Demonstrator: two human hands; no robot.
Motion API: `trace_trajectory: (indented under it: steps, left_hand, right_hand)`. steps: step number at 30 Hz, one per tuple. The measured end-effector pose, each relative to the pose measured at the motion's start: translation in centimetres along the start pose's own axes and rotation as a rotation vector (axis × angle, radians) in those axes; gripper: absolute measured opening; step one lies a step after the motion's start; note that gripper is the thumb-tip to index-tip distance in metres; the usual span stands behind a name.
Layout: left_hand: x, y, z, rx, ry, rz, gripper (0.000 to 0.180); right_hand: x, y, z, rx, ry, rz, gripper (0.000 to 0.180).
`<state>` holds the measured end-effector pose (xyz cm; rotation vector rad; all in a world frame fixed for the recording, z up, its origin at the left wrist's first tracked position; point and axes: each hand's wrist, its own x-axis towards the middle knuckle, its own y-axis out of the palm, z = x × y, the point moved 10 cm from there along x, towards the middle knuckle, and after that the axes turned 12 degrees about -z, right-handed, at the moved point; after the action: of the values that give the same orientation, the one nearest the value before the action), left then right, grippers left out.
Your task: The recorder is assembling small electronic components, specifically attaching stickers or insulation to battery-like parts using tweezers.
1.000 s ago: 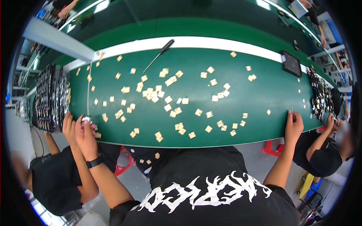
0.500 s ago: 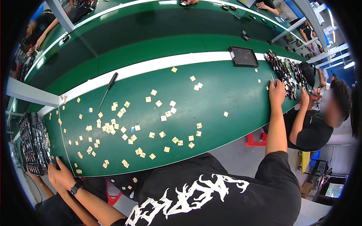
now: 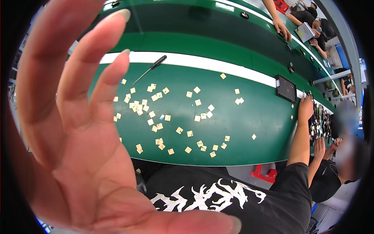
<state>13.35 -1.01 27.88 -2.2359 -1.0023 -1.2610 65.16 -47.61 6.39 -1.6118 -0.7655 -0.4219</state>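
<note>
My left hand (image 3: 93, 156) is raised close in front of the camera, palm showing. Its fingers are spread and slightly curled, with nothing in them, and it covers the left part of the view. At the far right end of the green table, my right hand (image 3: 306, 108) is closed around a thin, pale, pointed thing (image 3: 304, 93) whose kind is too small to tell. That hand is beside a pile of small dark parts (image 3: 317, 121). Many small cream-coloured square pieces (image 3: 179, 130) lie scattered over the green table top (image 3: 249, 117).
A black screwdriver (image 3: 156, 63) lies near the white far edge (image 3: 194, 63). A shallow black tray (image 3: 286, 89) stands far right. A co-worker in black (image 3: 329, 175) sits on my right; other people work across the belt. A red stool (image 3: 265, 173) stands below the table.
My left hand has come up from the table's left end, beside the dark stack, to just before the camera. The view has shifted right. My right hand stays by the parts pile.
</note>
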Motion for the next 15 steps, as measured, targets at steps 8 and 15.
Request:
trace_trajectory:
  steps: [8,15]
  left_hand:
    - [-6.2,10.3,0.3,-1.247,-0.579,0.502,0.116]
    - [-8.1,12.9,0.0,-1.363,-0.816,0.424,0.115]
  right_hand:
    - [1.1,-0.4,2.6,0.168,0.124,-0.024,0.033]
    - [1.9,1.8,-0.9,-0.035,0.026,0.100,0.045]
